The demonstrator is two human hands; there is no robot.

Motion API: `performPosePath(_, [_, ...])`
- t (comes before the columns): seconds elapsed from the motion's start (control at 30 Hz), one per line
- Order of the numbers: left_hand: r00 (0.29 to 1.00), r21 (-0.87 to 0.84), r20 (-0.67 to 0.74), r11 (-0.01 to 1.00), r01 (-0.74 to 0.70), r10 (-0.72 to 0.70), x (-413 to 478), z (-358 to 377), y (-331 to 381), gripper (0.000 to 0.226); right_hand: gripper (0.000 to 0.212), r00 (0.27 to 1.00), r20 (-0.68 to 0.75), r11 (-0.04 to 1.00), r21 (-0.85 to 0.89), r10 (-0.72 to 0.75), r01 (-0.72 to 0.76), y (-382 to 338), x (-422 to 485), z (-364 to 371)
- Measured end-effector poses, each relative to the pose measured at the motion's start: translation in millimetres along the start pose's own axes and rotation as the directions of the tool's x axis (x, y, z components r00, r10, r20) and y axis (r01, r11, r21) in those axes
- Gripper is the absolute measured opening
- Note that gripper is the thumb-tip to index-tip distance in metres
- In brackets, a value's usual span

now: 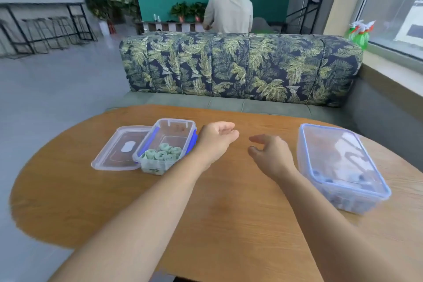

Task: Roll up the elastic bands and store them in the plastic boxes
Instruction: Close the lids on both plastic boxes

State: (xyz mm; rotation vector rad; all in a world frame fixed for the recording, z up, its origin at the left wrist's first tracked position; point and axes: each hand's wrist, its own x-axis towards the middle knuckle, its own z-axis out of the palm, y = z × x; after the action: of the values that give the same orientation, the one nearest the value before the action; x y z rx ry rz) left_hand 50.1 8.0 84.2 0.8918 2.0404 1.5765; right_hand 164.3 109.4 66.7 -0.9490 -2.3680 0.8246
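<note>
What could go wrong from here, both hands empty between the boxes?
1. The left hand sits close beside the open box; a sweep could knock it and spill the green rolls.
2. That box seems to overlap its loose lid, so it may rock.
3. The lidded box by the right hand may slide if pried open one-handed.

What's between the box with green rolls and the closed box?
In the head view, just the left hand and right hand, both empty, over the bare wooden table.
</note>
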Motion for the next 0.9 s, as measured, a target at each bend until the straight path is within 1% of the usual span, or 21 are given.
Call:
performPosePath(0.07, [0.998,0.011,-0.066,1.0,-0.009,0.01,-1.3,-32.7,-3.5,0.036,0.037,1.0,0.018,1.0,-0.018,-0.008,0.008,-15.4,0.1,17.6])
performPosePath(0.17, [0.979,0.02,-0.203,1.0,-0.016,0.02,-1.2,-89.4,-10.7,0.03,0.036,0.999,0.042,1.0,-0.019,-0.008,0.009,-38.4,0.4,39.8])
performPosePath(0.23, [0.952,0.034,-0.307,0.999,0.008,0.003,-0.3,-129.0,-21.2,0.027,0.036,0.998,0.055,1.0,-0.014,-0.008,0.009,-52.0,0.6,53.3])
performPosePath(0.3, [0.909,0.027,-0.415,0.998,0.051,-0.035,1.3,-165.5,-35.7,0.028,0.037,0.999,0.053,1.0,-0.016,-0.011,0.012,-63.1,1.2,66.2])
performPosePath(0.37, [0.856,0.036,-0.508,0.991,0.131,-0.095,2.7,-196.1,-53.7,0.028,0.037,0.999,0.052,0.999,-0.031,-0.015,0.017,-72.4,0.8,77.6])
performPosePath(0.4, [0.832,0.06,-0.541,0.98,0.19,-0.128,4.8,-210.1,-66.3,0.022,0.038,0.999,0.05,0.999,-0.041,-0.018,0.02,-76.4,0.4,82.2])
performPosePath(0.43, [0.811,0.096,-0.559,0.958,0.27,-0.173,6.0,-223.0,-80.0,0.009,0.038,0.999,0.045,0.998,-0.051,-0.022,0.024,-79.6,0.3,86.0])
performPosePath(0.47, [0.788,0.135,-0.57,0.92,0.368,-0.232,7.4,-234.5,-96.0,0.006,0.038,0.999,0.04,0.998,-0.063,-0.027,0.029,-81.9,0.2,88.8])
performPosePath(0.5, [0.762,0.174,-0.575,0.866,0.468,-0.296,7.3,-243.0,-110.6,0.008,0.038,0.999,0.032,0.997,-0.073,-0.031,0.033,-83.4,0.2,90.7])
performPosePath(0.57, [0.707,0.255,-0.581,0.735,0.628,-0.403,4.8,-256.5,-137.2,0.029,0.039,1.0,0.014,0.996,-0.087,-0.027,0.028,-84.8,0.8,92.5])
performPosePath(0.6, [0.692,0.289,-0.575,0.683,0.671,-0.436,3.3,-260.3,-146.7,0.036,0.039,1.0,0.003,0.996,-0.09,-0.02,0.02,-85.1,1.4,92.8])
performPosePath(0.63, [0.69,0.314,-0.565,0.656,0.687,-0.452,2.9,-262.6,-154.9,0.039,0.039,1.0,-0.008,0.996,-0.091,-0.015,0.014,-85.1,2.1,93.1])
performPosePath(0.73, [0.693,0.369,-0.542,0.606,0.705,-0.476,5.8,-263.9,-166.5,0.051,0.038,1.0,-0.031,0.994,-0.105,-0.003,0.0,-85.4,3.3,94.7])
performPosePath(0.8, [0.676,0.366,-0.539,0.583,0.725,-0.502,11.2,-266.3,-170.1,0.061,0.038,0.999,-0.039,0.994,-0.114,0.001,-0.006,-86.4,2.6,96.1])
performPosePath(0.87, [0.664,0.345,-0.521,0.579,0.739,-0.537,13.6,-266.1,-166.6,0.072,0.038,0.999,-0.041,0.993,-0.122,0.003,-0.008,-88.3,1.4,97.0])
performPosePath(0.9, [0.659,0.313,-0.508,0.594,0.741,-0.555,13.3,-266.8,-163.3,0.076,0.038,0.999,-0.041,0.992,-0.125,0.002,-0.007,-89.5,0.6,97.8])
